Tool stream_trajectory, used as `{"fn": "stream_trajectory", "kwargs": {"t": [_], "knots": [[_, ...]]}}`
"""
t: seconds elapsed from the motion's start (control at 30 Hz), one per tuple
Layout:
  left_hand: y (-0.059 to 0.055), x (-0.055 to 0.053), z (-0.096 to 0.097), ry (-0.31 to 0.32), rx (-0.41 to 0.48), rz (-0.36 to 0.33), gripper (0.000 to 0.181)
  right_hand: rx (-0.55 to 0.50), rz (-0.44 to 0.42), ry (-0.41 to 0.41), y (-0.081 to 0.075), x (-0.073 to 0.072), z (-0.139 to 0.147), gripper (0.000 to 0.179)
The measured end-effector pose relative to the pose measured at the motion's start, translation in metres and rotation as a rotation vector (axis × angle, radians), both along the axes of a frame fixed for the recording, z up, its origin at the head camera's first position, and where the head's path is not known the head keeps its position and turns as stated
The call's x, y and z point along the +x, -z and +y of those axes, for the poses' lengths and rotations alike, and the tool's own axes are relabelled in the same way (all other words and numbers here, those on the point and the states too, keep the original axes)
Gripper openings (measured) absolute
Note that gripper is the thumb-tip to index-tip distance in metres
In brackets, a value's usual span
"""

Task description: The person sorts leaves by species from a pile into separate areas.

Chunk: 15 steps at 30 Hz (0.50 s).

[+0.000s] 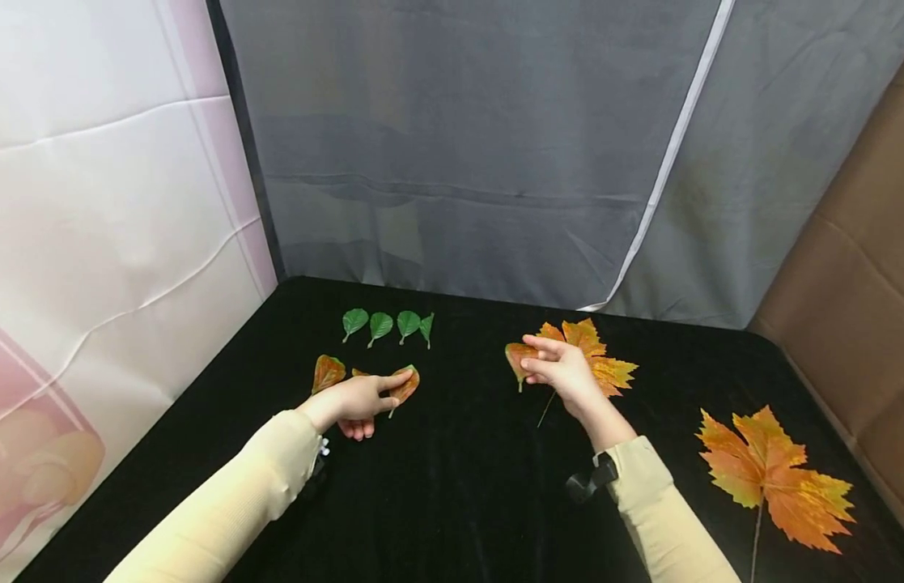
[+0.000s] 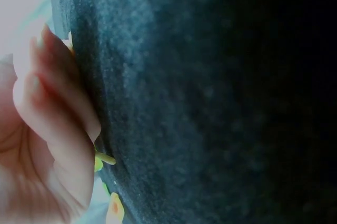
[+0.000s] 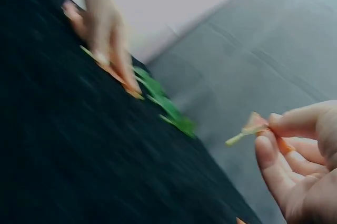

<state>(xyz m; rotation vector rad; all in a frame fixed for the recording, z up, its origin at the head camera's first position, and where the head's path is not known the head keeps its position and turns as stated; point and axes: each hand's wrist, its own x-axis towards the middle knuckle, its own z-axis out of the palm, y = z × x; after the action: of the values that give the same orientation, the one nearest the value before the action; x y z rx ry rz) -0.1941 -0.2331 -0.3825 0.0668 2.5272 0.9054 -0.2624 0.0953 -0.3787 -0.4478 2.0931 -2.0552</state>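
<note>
My left hand is low over the black cloth, thumb and forefinger at the edges of a small orange-brown leaf with a short stem. Two similar leaves lie to its left: one orange leaf in plain sight, another mostly hidden behind the hand. In the right wrist view, that leaf is close against the cloth between the left fingers. My right hand pinches another small orange-brown leaf by its edge, raised in front of a large maple leaf.
Several green leaves form a row at the back left of the black-covered table. A second large orange maple leaf with a long stem lies at the right. Grey curtain hangs behind; fabric walls stand at both sides.
</note>
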Motion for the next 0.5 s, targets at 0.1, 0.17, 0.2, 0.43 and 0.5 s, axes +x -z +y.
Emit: {"fn": "stream_trajectory", "kwargs": {"t": [0.1,0.17,0.2,0.43,0.5], "knots": [[0.002,0.0,-0.001,0.0,0.005,-0.001,0.058,-0.051,-0.034,0.0,0.006,0.009,-0.033,0.05],[0.002,0.0,-0.002,-0.001,0.005,-0.002,0.058,-0.072,-0.047,-0.013,0.01,0.014,-0.052,0.049],[0.002,0.0,-0.002,0.0,0.004,-0.002,0.058,-0.081,-0.053,-0.018,0.012,0.016,-0.061,0.048],[-0.001,-0.002,-0.001,-0.004,-0.004,-0.005,0.058,-0.146,-0.111,-0.014,0.022,0.031,-0.102,0.042],[-0.001,-0.002,-0.001,-0.003,-0.006,-0.007,0.058,-0.161,-0.131,0.002,0.026,0.034,-0.109,0.039]]}}
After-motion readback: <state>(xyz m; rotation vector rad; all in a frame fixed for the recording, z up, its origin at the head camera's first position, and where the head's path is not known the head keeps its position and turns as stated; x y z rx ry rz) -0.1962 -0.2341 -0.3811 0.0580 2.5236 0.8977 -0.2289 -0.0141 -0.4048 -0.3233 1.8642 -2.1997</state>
